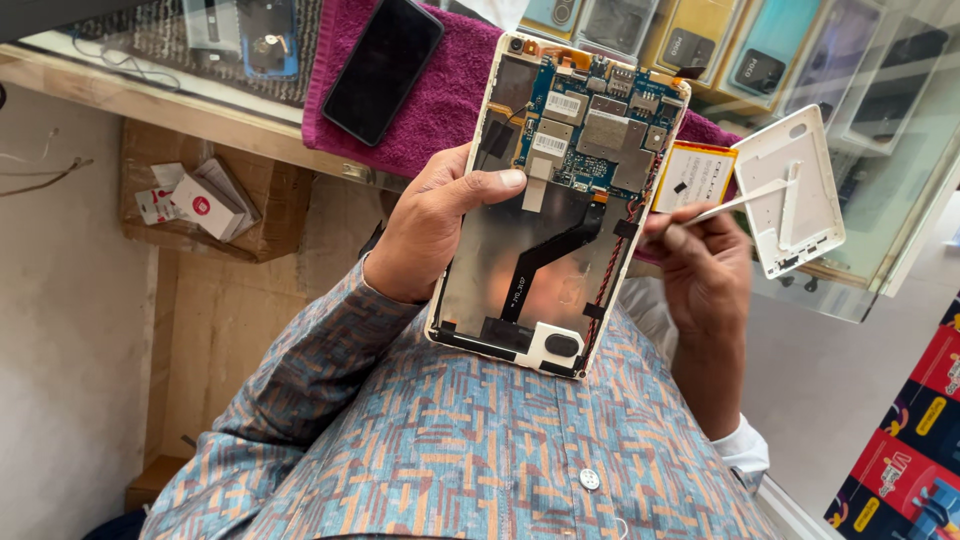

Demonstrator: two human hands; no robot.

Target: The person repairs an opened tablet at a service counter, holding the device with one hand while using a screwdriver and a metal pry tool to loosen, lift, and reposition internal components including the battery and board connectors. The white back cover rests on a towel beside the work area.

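Note:
My left hand (428,232) grips an opened white tablet (520,250) by its left edge, thumb resting over the inside. The tablet's back is off, showing a blue circuit board (595,125), a black flex cable (550,255) and twisted red and black wires (612,265). My right hand (705,272) is at the tablet's right edge and pinches a thin white pry tool (742,200) that points up and to the right. An orange and white battery (697,175) hangs just right of the board.
A white back cover (792,190) lies on the glass counter (900,180). A black phone (383,68) rests on a magenta towel (445,95). Boxed phones (690,35) show under the glass. A cardboard box with cards (200,205) sits at left.

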